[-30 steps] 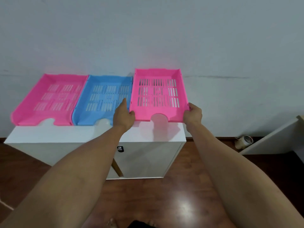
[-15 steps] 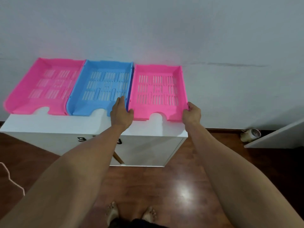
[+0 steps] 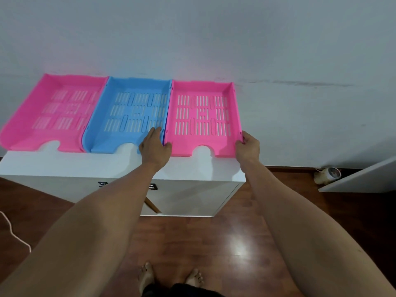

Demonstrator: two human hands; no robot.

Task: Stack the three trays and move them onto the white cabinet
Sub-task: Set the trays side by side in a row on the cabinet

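Three slotted trays stand side by side along the back of the white cabinet (image 3: 90, 166), against the wall. A pink tray (image 3: 49, 112) is at the left, a blue tray (image 3: 128, 114) in the middle, and a second pink tray (image 3: 203, 118) at the right. My left hand (image 3: 154, 146) grips the right pink tray's front left corner, its fingers lying over the blue tray's floor. My right hand (image 3: 247, 146) grips the same tray's front right corner. That tray rests flat on the cabinet top.
The cabinet stands on a dark wooden floor (image 3: 214, 243) against a grey wall. A white board (image 3: 364, 179) leans at the right, with a small roll of tape (image 3: 327, 174) beside it. A white cord (image 3: 12, 230) lies at the left. My bare feet (image 3: 169, 277) are below.
The right pink tray was tilted up at its front a second ago; it now lies flat on the cabinet next to the blue tray. Both hands still hold its front corners.
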